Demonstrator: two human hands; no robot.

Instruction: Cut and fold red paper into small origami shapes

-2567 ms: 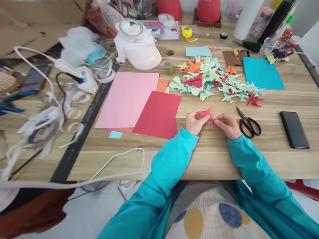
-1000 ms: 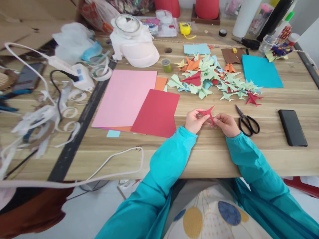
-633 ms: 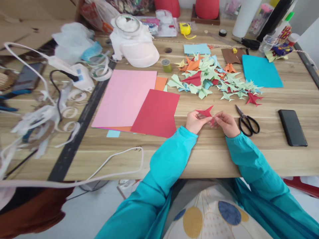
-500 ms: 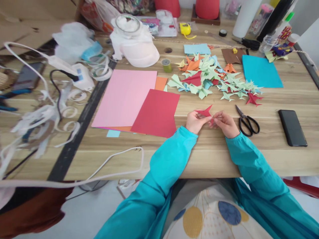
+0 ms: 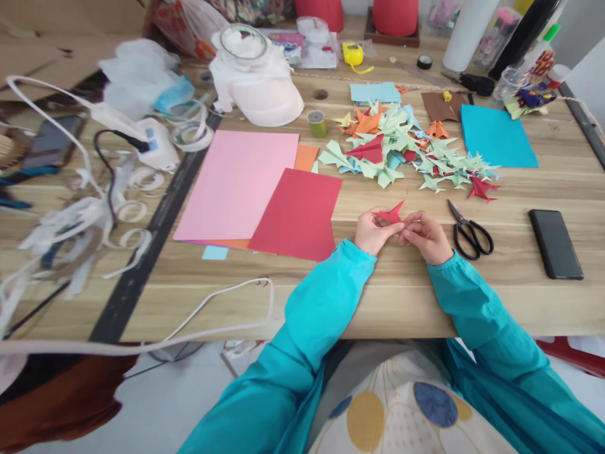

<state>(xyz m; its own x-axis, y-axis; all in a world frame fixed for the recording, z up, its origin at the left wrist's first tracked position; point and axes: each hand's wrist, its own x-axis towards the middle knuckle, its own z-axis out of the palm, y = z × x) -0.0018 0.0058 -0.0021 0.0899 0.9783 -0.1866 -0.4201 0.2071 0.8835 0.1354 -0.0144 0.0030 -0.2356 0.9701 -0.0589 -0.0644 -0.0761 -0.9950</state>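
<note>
The right hand (image 5: 425,238) has closed in toward the left hand (image 5: 372,232); both pinch the red origami piece (image 5: 391,216) at centre frame, above the counter (image 5: 401,296).

The scissors (image 5: 467,230) are laid on the table (image 5: 406,296). Just left of the scissors the right hand (image 5: 428,236) is rested, and further left of them the left hand (image 5: 373,232). A folded paper piece (image 5: 390,215) is pinched between both hands.

Right of the scissors, apart from them, a phone (image 5: 555,244) is laid flat. Behind the scissors a heap of folded paper shapes (image 5: 406,148) is spread. Behind and slightly right of them a single sheet (image 5: 496,135) is placed.

Well left of the scissors a stack of sheets (image 5: 255,189) is laid. Further behind and left of the scissors a spool (image 5: 317,123) and a cap (image 5: 265,101) are set. Far left of the scissors, nearer the table's front edge, a cable (image 5: 212,309) is draped.
</note>
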